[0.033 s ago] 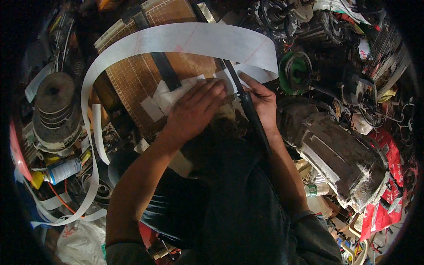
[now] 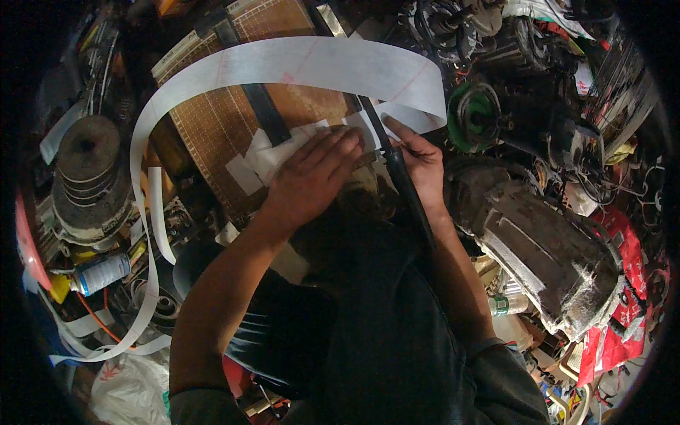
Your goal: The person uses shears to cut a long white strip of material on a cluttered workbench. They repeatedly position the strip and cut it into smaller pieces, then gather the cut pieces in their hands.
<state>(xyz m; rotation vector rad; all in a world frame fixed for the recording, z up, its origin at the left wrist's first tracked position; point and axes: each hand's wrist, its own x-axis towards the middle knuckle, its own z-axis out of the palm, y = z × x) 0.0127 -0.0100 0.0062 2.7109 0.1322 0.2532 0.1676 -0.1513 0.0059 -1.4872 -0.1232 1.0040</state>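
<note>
A guillotine paper cutter (image 2: 202, 134) with a brown gridded board lies in front of me. My left hand (image 2: 315, 166) rests flat with fingers extended on several cut white pieces (image 2: 244, 175) at the board's near end. Beyond the cutter's black blade arm (image 2: 404, 177), on its right side, my right hand (image 2: 423, 164) grips a long white strip (image 2: 297, 60) with faint red marks. That strip passes under the arm, loops over the board and trails down at the left. The right hand's lower fingers are partly hidden behind the arm's handle. A dark bar (image 2: 265, 113) crosses the board.
Stacked dark discs (image 2: 88, 152) stand at the left, above a spray can (image 2: 103, 274). A dirty metal housing (image 2: 545, 248) and a green-rimmed coil part (image 2: 473, 117) crowd the right. Red plastic (image 2: 623, 234) lies beside the housing, and a clear bag (image 2: 131, 389) sits lower left.
</note>
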